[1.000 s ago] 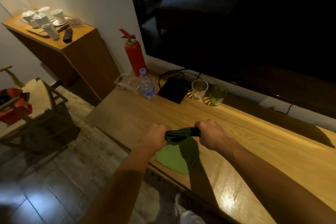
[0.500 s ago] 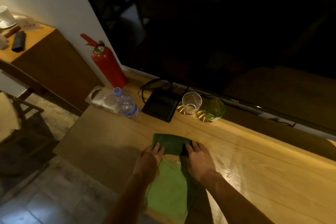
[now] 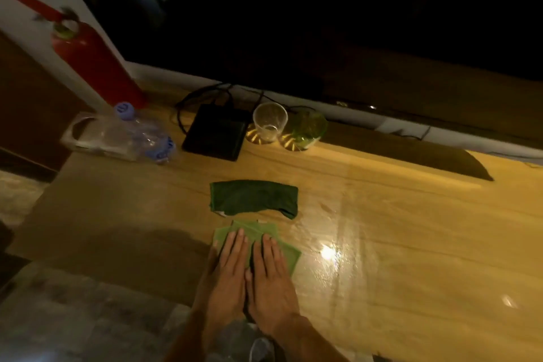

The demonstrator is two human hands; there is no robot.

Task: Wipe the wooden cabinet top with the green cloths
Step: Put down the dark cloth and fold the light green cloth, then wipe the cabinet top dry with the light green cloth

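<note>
Both hands lie flat on the light green cloth (image 3: pixel 289 256), near the front edge of the wooden cabinet top (image 3: pixel 396 214). The left hand (image 3: pixel 227 270) and the right hand (image 3: pixel 271 279) are side by side. Their fingers are straight and press down, and they grip nothing. The dark green cloth (image 3: pixel 254 197) lies folded just past the fingertips, at 12 o'clock. Farther back at 12 o'clock stand a clear glass (image 3: pixel 269 122) and a green glass (image 3: pixel 308 129). A black box (image 3: pixel 216 135) sits at 11 o'clock. A water bottle (image 3: pixel 138 132) is at 10 o'clock; it is blurry and may be lying down. A red fire extinguisher (image 3: pixel 94 59) stands behind it.
</note>
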